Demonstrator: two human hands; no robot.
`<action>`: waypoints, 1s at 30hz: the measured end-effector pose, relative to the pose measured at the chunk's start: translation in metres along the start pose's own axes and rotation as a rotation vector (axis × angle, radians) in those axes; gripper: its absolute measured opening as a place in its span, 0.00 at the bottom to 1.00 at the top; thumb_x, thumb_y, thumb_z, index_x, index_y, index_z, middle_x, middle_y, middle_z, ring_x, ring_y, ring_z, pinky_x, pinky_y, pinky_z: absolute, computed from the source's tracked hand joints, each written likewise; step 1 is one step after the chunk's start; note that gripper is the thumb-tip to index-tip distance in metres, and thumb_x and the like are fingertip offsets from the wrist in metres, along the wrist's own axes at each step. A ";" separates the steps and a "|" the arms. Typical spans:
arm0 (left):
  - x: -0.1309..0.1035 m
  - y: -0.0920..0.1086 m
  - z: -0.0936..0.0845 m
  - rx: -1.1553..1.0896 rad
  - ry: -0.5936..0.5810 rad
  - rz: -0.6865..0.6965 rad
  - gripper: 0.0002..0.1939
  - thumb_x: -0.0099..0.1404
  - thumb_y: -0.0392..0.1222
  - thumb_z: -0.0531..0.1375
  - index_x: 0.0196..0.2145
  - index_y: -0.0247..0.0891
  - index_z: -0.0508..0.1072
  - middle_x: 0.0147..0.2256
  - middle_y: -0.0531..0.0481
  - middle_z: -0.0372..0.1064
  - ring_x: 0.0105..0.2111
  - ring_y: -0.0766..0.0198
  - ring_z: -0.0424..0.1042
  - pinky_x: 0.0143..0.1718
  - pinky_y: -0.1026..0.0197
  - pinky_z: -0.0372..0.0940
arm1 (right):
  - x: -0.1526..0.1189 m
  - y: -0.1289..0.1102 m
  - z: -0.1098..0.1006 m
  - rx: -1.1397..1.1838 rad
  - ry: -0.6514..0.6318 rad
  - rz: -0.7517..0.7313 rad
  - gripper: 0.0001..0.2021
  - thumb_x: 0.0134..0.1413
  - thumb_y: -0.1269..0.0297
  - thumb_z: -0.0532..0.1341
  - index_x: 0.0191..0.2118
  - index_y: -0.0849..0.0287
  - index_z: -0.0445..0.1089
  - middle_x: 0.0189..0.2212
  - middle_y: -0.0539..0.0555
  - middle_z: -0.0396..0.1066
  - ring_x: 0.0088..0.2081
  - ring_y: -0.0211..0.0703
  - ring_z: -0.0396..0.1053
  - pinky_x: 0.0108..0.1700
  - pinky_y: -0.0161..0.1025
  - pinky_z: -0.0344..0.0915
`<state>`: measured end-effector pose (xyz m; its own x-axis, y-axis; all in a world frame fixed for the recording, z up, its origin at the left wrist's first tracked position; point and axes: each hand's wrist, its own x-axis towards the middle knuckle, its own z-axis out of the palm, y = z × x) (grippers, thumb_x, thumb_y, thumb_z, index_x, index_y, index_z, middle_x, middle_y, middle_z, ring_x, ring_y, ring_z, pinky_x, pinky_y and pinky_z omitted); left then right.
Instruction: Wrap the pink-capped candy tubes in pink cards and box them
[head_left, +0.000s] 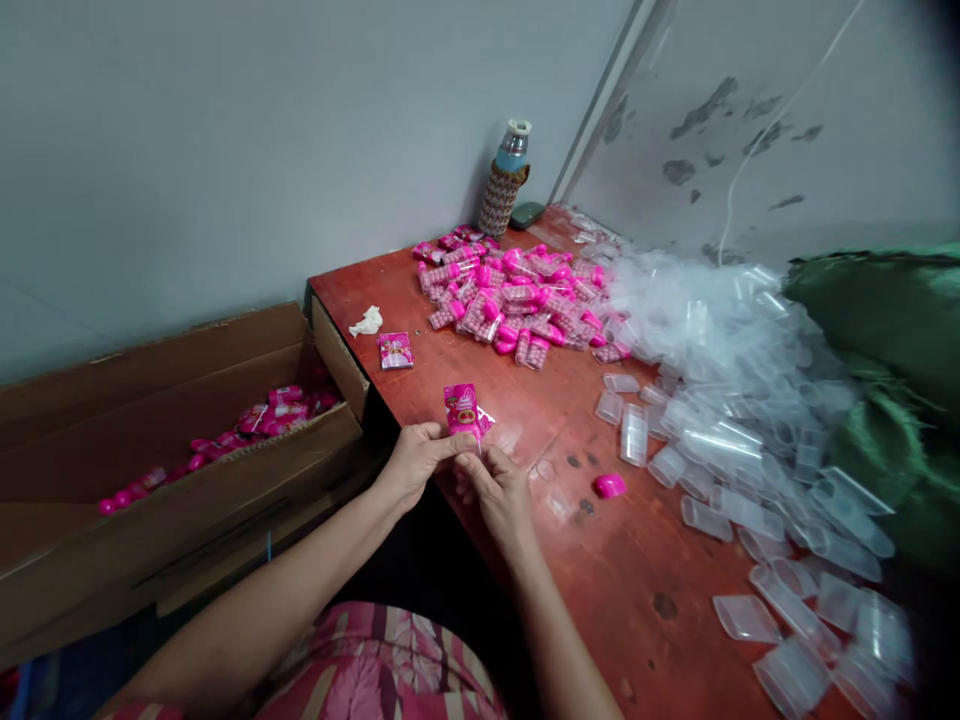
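Observation:
My left hand [417,456] and my right hand [497,490] meet at the near edge of the table. Between their pinched fingers stands a pink printed packet [461,408], with a second printed piece showing behind its right side. Its lower end is covered by my fingers. A similar flat pink packet [396,350] lies on the table to the left. Right of my hands sits a loose pink cap [610,486]. Farther back is a heap of small clear containers [525,292] with pink caps and pale pink balls inside.
A large pile of clear plastic containers [720,400] spreads over the right of the red table [555,560], beside a green sack [892,330]. On the left, a cardboard box [172,530] holds pink packed items. A bottle in a knitted sleeve [501,195] and crumpled white tissue [367,321] stand behind.

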<state>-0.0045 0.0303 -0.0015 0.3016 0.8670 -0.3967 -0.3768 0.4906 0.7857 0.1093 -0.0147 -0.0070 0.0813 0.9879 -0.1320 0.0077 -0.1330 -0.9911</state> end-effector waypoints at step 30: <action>-0.017 -0.009 -0.014 -0.112 -0.066 -0.034 0.11 0.49 0.42 0.65 0.20 0.29 0.71 0.20 0.50 0.67 0.21 0.70 0.66 0.27 0.66 0.64 | -0.010 0.010 0.013 0.576 0.039 0.169 0.09 0.44 0.68 0.65 0.34 0.58 0.66 0.26 0.49 0.73 0.26 0.34 0.72 0.32 0.31 0.69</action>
<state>-0.0184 0.0126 -0.0085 0.3712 0.8438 -0.3876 -0.4594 0.5297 0.7130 0.0955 -0.0246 -0.0164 0.0710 0.9519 -0.2981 -0.5492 -0.2122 -0.8083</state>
